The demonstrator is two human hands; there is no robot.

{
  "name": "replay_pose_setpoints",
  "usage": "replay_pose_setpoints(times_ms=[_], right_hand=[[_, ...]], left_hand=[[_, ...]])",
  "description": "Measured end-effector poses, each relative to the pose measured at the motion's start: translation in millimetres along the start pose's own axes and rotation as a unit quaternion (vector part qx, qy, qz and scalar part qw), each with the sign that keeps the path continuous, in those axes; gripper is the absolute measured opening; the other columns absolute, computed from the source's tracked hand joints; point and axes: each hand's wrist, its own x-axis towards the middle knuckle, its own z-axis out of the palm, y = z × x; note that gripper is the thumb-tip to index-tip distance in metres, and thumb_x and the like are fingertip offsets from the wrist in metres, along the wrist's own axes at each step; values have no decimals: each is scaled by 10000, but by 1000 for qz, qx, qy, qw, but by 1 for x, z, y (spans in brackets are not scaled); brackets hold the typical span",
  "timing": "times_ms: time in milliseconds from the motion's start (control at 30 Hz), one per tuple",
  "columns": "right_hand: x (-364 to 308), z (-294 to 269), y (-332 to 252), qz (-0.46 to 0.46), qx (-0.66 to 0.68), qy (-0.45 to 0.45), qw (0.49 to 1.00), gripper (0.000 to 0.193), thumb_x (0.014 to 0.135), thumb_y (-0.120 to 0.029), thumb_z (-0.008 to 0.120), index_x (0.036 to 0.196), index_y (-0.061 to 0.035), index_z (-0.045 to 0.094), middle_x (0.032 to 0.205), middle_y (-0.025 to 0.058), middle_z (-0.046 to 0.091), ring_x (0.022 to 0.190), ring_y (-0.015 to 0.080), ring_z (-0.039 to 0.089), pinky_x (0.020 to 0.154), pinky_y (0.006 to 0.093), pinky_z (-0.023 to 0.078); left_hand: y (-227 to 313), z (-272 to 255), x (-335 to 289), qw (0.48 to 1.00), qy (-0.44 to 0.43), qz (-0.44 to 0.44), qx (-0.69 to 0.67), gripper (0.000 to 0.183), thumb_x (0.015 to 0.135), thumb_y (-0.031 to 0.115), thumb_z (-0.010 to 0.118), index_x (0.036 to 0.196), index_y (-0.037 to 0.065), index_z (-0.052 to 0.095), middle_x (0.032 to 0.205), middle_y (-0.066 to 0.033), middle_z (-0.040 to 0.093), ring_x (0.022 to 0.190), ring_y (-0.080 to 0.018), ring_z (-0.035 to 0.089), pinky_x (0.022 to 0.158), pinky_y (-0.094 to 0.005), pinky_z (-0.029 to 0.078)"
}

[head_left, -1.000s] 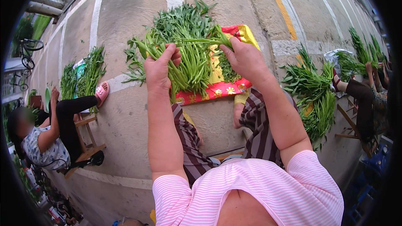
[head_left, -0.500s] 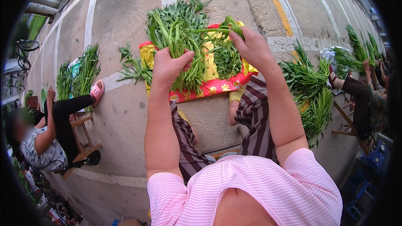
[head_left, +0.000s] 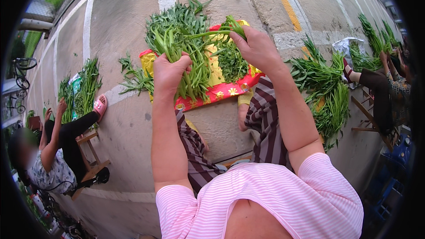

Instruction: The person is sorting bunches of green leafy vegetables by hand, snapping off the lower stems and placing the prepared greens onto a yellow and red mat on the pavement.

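My left hand [head_left: 170,70] is closed around a bunch of green water spinach stems [head_left: 166,40], which fan out above the fist. My right hand [head_left: 256,48], its fingers pinched together, grips a smaller bundle of stems [head_left: 234,24]. One long stem stretches across between the two hands. Under them lies a red and yellow sheet [head_left: 219,92] on the ground in front of my feet. A heap of leafy greens [head_left: 177,17] covers its far left side. Below my right hand sits a smaller pile of leafy tops [head_left: 232,67].
Loose greens [head_left: 137,82] lie left of the sheet. Large heaps of water spinach [head_left: 330,106] spread at the right. A person [head_left: 51,155] sits on a wooden stool at the left, beside more greens [head_left: 86,90]. Another person [head_left: 376,93] works at the far right.
The whole view has shifted slightly. The stem bunch in my left hand leans further left and sits lower. My right hand keeps its small bundle. The person at the left has raised a hand.
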Motion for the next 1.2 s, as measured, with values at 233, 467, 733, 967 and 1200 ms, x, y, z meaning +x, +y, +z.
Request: replay_pose_setpoints(times_ms=[233,467,733,967,1200], right_hand=[[-1,-4,1,35,65,25,997,370,944,-372,519,967,-14,609,802,199,652,811,376,632,701,468,473],[2,-15,12,65,353,69,931,335,980,-350,524,873,-39,585,644,-35,467,563,63,432,488,238,347],[5,-28,12,124,698,3,705,275,993,-311,505,918,-46,498,621,-76,326,476,15,266,393,175,214],[12,-18,12,121,739,-18,662,259,972,-301,548,892,-58,506,621,-76,343,471,17,270,389,180,214],[7,-6,-8,133,651,-59,745,208,954,-264,583,897,-72,530,630,-87,378,479,-2,299,393,180,220]], left_hand=[[-1,5,6,990,53,-15,-131,109,766,55,659,866,14,641,723,-63,648,562,-107,594,512,-227,474],[-6,-5,15,979,60,-10,-196,131,813,89,701,915,26,647,764,-72,665,576,-110,607,512,-213,489],[-6,24,8,981,10,-11,-192,194,823,176,750,901,27,653,770,-64,674,576,-107,605,514,-225,487],[-1,28,6,969,-102,-30,-221,415,920,330,630,1163,-4,590,925,-90,676,642,-85,599,543,-212,504],[-2,33,5,936,-138,-68,-316,337,956,212,546,1224,8,563,993,-84,664,774,-90,628,658,-244,557]])
